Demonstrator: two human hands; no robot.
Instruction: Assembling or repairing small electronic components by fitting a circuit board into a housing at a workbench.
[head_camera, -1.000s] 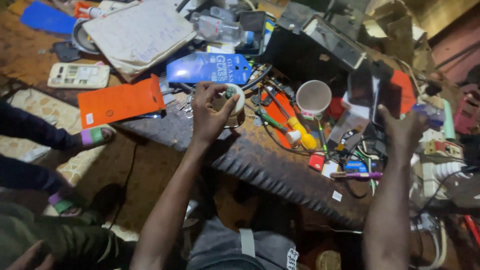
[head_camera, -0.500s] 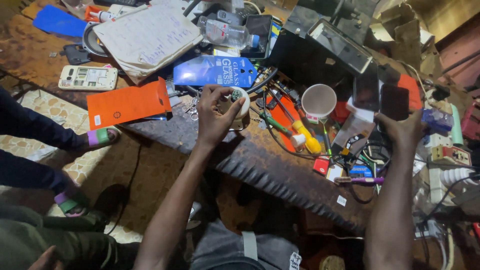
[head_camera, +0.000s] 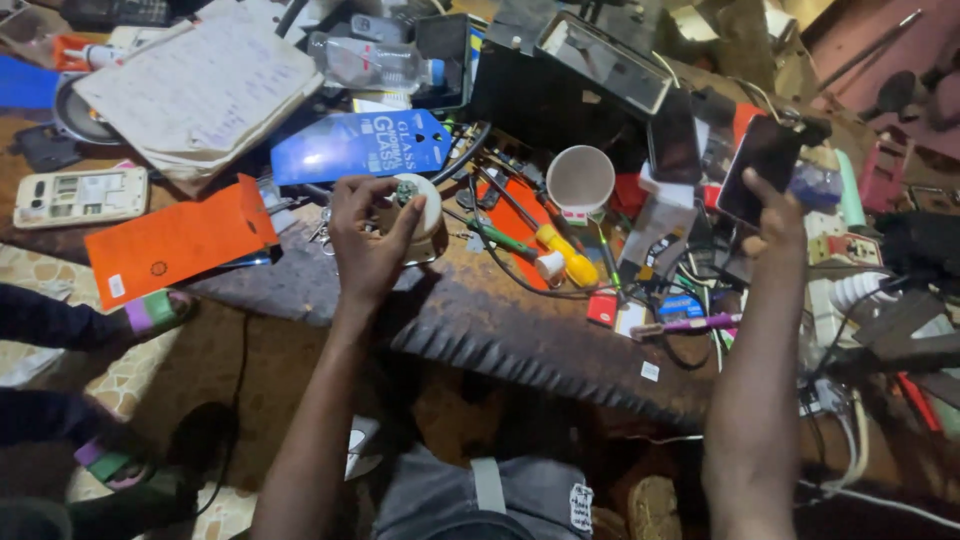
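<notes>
The left hand (head_camera: 365, 235) pinched a small round white container (head_camera: 418, 210) on the bench's near edge, while the right hand (head_camera: 775, 215), well apart, gripped a dark phone (head_camera: 757, 170) upright.

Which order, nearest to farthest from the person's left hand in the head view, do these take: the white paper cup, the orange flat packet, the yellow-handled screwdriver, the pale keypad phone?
1. Yellow-handled screwdriver, just right of the left hand.
2. Orange flat packet, to its left; close to the next, hard to separate.
3. White paper cup, up and right.
4. Pale keypad phone, far left.
</notes>
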